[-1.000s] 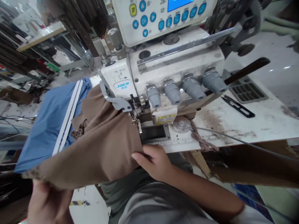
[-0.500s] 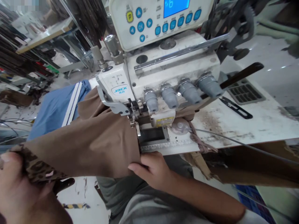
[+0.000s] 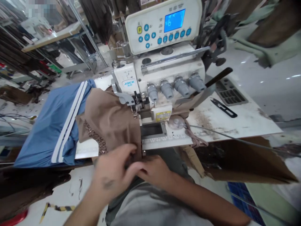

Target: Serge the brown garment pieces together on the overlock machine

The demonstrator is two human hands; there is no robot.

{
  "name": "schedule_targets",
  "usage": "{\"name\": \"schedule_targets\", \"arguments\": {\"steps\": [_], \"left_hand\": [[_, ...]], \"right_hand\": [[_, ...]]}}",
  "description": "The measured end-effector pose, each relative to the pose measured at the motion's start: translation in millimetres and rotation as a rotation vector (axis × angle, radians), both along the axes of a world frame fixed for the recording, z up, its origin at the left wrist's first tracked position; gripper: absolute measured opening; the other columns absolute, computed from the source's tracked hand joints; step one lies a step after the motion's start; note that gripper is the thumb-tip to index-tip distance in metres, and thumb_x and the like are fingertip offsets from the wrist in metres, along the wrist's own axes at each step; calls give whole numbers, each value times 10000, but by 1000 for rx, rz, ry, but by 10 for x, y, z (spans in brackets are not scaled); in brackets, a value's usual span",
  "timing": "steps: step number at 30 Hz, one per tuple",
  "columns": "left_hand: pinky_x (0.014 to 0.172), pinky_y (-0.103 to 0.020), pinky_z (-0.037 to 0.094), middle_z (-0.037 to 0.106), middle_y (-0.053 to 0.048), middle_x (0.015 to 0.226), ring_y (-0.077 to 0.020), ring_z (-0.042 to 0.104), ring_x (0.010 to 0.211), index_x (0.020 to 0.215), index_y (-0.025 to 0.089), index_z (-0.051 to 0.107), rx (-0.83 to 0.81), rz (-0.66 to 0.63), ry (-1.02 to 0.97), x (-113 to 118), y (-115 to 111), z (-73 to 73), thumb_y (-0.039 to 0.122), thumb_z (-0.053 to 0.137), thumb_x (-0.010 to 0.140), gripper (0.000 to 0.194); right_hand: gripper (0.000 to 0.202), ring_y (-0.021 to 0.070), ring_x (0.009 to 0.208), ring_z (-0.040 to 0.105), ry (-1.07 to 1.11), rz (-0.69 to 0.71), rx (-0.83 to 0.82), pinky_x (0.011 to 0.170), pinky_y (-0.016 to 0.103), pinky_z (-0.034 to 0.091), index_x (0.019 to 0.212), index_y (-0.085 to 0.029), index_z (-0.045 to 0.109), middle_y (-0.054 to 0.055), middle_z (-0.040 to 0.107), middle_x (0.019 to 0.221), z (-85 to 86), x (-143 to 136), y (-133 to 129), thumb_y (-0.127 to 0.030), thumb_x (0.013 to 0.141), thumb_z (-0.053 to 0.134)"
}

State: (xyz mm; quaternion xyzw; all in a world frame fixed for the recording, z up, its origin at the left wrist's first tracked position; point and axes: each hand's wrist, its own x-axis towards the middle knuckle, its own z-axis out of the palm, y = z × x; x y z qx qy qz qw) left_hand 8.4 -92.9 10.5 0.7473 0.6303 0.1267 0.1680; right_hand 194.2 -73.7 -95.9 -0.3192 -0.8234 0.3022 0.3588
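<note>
Brown fabric [image 3: 113,116] with a leopard-print strip [image 3: 95,136] lies on the sewing machine's table, its right edge running up to the presser foot [image 3: 134,113]. At the fabric's near edge, my left hand [image 3: 117,166] is closed on the cloth with thumb and fingers bent. Beside it, touching or nearly touching, my right hand [image 3: 154,169] pinches the same fabric by its lower right corner. The fingertips of both hands are partly hidden. Above stands the white sewing machine [image 3: 169,75] with its lit control panel [image 3: 164,26].
Blue fabric with white stripes [image 3: 54,122] lies at the left of the table. Black thread snips [image 3: 224,108] and a grey tray [image 3: 231,92] are at the right. A thin cable [image 3: 225,135] crosses the table's front edge, above a cardboard box [image 3: 242,163].
My left hand has moved right from the far left, beside my right hand. The leopard-print part of the fabric now lies on the table. The view has shifted, showing more of the panel.
</note>
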Motion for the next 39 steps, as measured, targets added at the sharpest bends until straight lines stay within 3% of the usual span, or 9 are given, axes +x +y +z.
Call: {"name": "schedule_targets", "arguments": {"steps": [3, 6, 10, 21, 26, 29, 32, 35, 39], "left_hand": [[634, -290, 542, 745, -14, 870, -192, 732, 744, 1079, 238, 658, 140, 1, -8, 154, -173, -177, 273, 519, 1070, 144], [834, -313, 574, 753, -63, 1029, -191, 732, 923, 1164, 217, 673, 444, -30, -157, 123, -461, -282, 91, 550, 1023, 226], [833, -324, 570, 749, -76, 1025, -193, 709, 932, 1192, 193, 727, 569, -250, -241, 95, -726, -293, 28, 694, 934, 308], [838, -344, 618, 772, -88, 1069, -199, 729, 942, 1316, 208, 720, 667, -357, -232, 185, -817, -371, 31, 710, 926, 429], [827, -342, 637, 784, -92, 1072, -203, 733, 945, 1398, 192, 675, 714, -352, -195, 174, -894, -417, 48, 741, 914, 510], [817, -336, 629, 785, -97, 1043, -200, 735, 930, 1308, 181, 712, 661, -367, -229, 167, -863, -345, 30, 690, 933, 405], [940, -375, 625, 799, -70, 1098, -214, 752, 1068, 1272, 249, 724, 592, -305, -353, 102, -592, -203, 79, 616, 990, 346], [1224, -530, 464, 697, -78, 1440, -266, 606, 1413, 1437, 288, 645, 519, -118, -344, 14, -43, -78, 221, 556, 1061, 393], [1304, -552, 340, 561, -92, 1595, -292, 439, 1554, 1465, 227, 641, 378, 23, -148, -49, 714, -13, 447, 577, 1059, 466]], "right_hand": [[230, 201, 743, 783, 118, 24, -195, 688, 272, 566, 1006, -189, 754, 73, 815, 871, -60, 89, -174, -397, 1037, 660], [383, 169, 668, 776, 430, 19, -733, 629, 258, 608, 1337, -229, 620, 4, 787, 835, -50, 141, -342, -447, 1025, 663], [457, 144, 548, 716, 583, 153, -1161, 546, 241, 595, 965, -175, 658, -2, 740, 696, 96, 171, -525, -626, 928, 722], [244, 119, 623, 728, 314, 23, -555, 556, 177, 483, 707, -197, 590, -10, 773, 705, 377, 323, -758, -164, 949, 592], [187, 121, 594, 694, 207, 64, -306, 572, 209, 489, 755, -212, 578, -11, 750, 688, 365, 369, -743, -134, 925, 563], [147, 159, 769, 758, 182, -83, -51, 711, 258, 595, 988, -215, 712, 44, 814, 915, 400, 385, -598, -134, 937, 600], [289, 169, 1029, 782, 217, -30, 221, 939, 296, 628, 1211, -255, 741, 56, 815, 1203, 456, 379, -406, -114, 995, 610], [263, 126, 973, 808, 264, 89, 275, 863, 223, 642, 1219, -249, 749, 22, 823, 1213, 478, 354, -267, -130, 1041, 596], [229, 124, 949, 820, 263, 40, 268, 784, 200, 642, 1194, -225, 754, 35, 812, 1244, 448, 323, -110, -147, 1070, 578]]}}
